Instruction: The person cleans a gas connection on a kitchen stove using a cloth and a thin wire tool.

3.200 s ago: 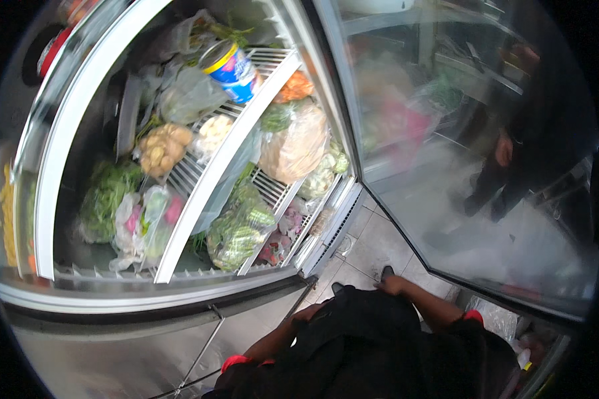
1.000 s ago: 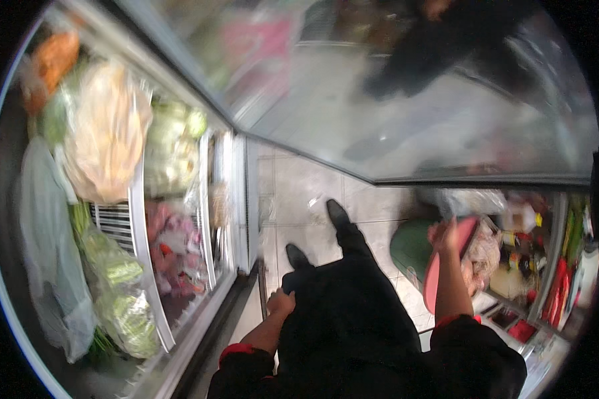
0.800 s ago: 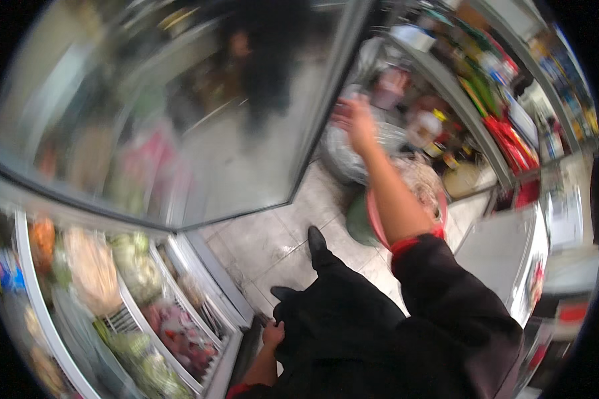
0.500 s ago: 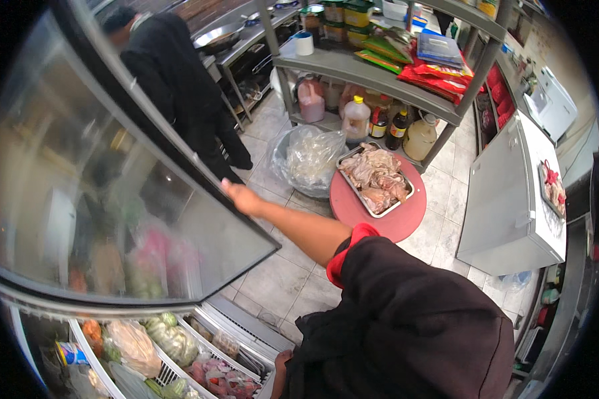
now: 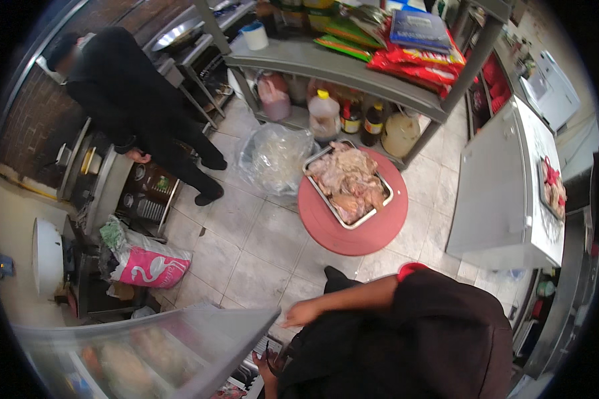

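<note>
Nearest you are your two hands: the left hand (image 5: 266, 366), its fingers bent and slightly apart, just beside the one glass door (image 5: 236, 336), and the right hand (image 5: 302, 313), its fingers stretched out near that door's corner (whether either grips anything, you cannot tell). The door slants across the lower left. Beyond lie one red round top (image 5: 394, 219), bearing one metal tray (image 5: 348, 225) of raw meat (image 5: 349, 178), and one clear plastic bag (image 5: 276, 158). One pink-and-white sack (image 5: 154, 266) and one co-worker (image 5: 130, 93) stand farther off, leftward.
</note>
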`<state>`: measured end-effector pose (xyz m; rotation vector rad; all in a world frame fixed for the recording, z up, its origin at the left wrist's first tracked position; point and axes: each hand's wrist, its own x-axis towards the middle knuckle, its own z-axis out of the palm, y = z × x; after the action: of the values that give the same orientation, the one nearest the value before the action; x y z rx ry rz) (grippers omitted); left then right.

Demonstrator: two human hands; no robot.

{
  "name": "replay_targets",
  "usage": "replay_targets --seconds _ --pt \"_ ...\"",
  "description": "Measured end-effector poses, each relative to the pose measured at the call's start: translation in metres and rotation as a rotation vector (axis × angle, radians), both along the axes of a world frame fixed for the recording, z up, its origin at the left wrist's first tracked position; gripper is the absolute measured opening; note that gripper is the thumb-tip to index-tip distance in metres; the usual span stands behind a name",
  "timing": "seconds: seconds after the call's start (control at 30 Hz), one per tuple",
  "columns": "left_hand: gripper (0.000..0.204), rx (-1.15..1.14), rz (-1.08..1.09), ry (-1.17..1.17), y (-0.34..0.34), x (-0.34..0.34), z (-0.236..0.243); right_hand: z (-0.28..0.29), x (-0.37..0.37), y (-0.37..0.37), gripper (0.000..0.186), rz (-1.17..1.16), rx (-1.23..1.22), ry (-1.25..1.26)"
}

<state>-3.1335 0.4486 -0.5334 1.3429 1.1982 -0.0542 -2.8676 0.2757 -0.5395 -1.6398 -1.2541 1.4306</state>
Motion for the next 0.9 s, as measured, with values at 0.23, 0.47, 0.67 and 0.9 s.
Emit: replay_targets --seconds 0.23,0.47,0.67,0.9 --pt "0.027 0.101 0.001 0.125 0.013 -0.004 0.005 -0.040 0.068 -0.140 0.052 -0.558 -0.397 -0.025" --pt "0.026 0.095 -0.028 0.232 0.058 0.025 -0.012 -0.018 0.176 -0.041 0.050 -0.549 -0.282 -0.279" --pt "0.026 0.074 -0.065 0.240 0.131 0.068 -0.029 -0.067 0.230 0.072 0.050 -0.514 -0.274 -0.386" --pt "0.025 0.047 -0.081 0.262 0.251 0.117 -0.035 -0.140 0.279 0.057 0.049 0.100 -0.576 -0.569"
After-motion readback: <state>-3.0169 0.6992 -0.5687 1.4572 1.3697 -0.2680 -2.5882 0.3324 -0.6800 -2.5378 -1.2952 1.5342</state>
